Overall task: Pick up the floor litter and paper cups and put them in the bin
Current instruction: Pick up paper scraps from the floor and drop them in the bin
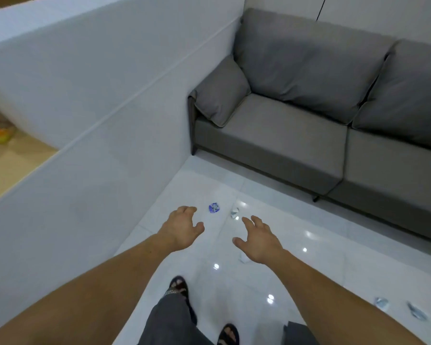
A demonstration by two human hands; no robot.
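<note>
A crumpled blue wrapper (214, 207) lies on the glossy white floor, just right of my left hand (182, 227), which is open with curled fingers. A small crumpled white scrap (234, 212) lies beside it, just beyond the fingertips of my open right hand (258, 241). Another white scrap (243, 259) peeks out under my right wrist. Two more pale crumpled pieces (382, 303) (417, 314) lie at the lower right. No bin or paper cup is in view.
A grey sofa (296, 135) with cushions stands ahead and to the right on thin legs. A white half-height wall (97, 145) runs along the left. My sandalled feet (179, 287) are on the white tiled floor (309, 270).
</note>
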